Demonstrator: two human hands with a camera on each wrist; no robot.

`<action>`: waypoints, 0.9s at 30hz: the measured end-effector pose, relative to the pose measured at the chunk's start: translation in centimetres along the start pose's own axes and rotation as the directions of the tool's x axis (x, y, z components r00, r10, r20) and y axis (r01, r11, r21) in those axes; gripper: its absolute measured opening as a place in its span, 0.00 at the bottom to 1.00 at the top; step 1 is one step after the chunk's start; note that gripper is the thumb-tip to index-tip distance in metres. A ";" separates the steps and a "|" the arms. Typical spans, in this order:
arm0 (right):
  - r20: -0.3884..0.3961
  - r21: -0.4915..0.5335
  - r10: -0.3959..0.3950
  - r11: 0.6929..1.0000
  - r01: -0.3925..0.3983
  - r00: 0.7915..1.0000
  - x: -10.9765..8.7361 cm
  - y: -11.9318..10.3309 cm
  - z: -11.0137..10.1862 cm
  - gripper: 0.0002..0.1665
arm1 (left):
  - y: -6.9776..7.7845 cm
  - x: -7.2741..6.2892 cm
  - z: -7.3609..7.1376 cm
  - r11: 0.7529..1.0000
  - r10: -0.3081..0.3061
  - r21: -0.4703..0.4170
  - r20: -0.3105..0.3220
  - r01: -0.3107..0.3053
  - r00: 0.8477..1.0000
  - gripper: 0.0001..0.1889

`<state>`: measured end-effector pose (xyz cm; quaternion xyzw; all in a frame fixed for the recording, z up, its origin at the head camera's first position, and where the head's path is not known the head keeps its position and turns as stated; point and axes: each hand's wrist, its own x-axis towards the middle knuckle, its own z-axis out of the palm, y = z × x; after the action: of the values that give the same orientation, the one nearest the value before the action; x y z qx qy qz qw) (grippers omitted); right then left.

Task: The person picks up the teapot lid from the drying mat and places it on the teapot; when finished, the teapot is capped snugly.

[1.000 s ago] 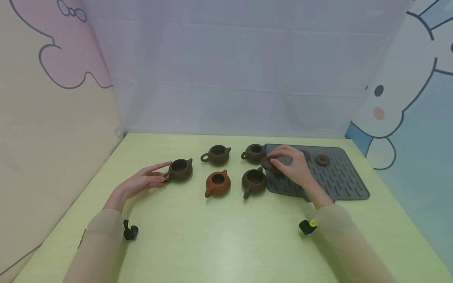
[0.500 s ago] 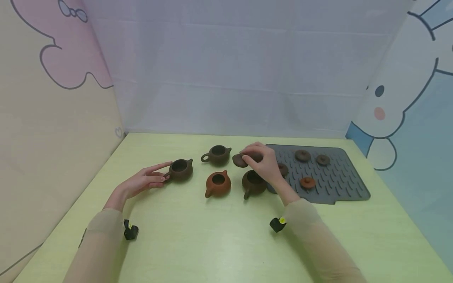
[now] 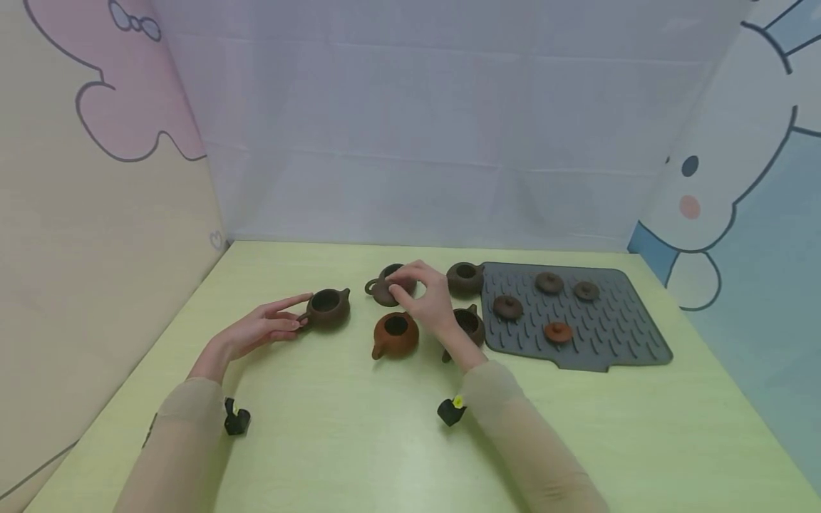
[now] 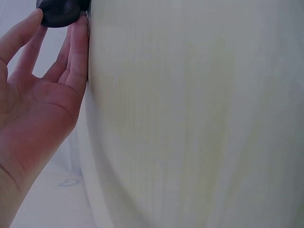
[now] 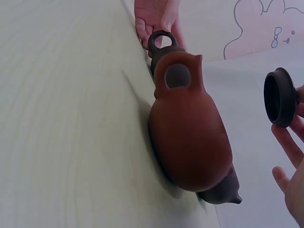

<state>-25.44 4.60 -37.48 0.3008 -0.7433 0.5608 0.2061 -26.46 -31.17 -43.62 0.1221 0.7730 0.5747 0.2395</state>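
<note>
A dark brown lidless teapot (image 3: 328, 313) stands at the left of the table. My left hand (image 3: 259, 329) holds it by the handle, with the index finger reaching to the rim. In the left wrist view, thumb and fingers meet the dark handle (image 4: 61, 13). My right hand (image 3: 428, 298) pinches a dark brown teapot lid (image 3: 385, 293), seen on edge with its hollow underside in the right wrist view (image 5: 280, 97). Lid and fingers are in front of the back-left dark teapot (image 3: 388, 271), partly hiding it. Just below stands a reddish-brown teapot (image 3: 396, 336).
Two more open dark teapots stand to the right, one at the back (image 3: 465, 279), one nearer (image 3: 471, 326) and half covered by the right wrist. A grey ridged mat (image 3: 616, 335) carries several lids, including a reddish one (image 3: 558, 332). Walls enclose the table's back and sides.
My right hand has carried the lid leftward, from the mat across the back-right teapot to the back-left one. The left hand and its teapot have stayed in place.
</note>
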 end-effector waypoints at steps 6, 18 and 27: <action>-0.047 0.018 -0.015 1.000 0.016 0.999 0.4 0.5 2.6 0.07 | 0.1 0.1 0.2 1.000 0.002 0.006 -0.002 -0.002 1.000 0.37; -0.103 0.052 0.032 0.998 -0.027 0.994 1.0 3.3 7.7 0.08 | -0.1 0.0 -0.1 1.000 -0.007 -0.001 -0.002 0.007 1.000 0.37; -0.040 -0.046 0.090 0.995 -0.092 0.995 1.6 3.4 10.2 0.11 | -0.1 0.0 -0.1 1.000 -0.011 0.002 0.010 0.011 1.000 0.36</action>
<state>-28.61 -4.89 -41.73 0.2511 -0.7653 0.5574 0.2014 -26.49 -31.27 -43.66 0.1209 0.7728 0.5721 0.2465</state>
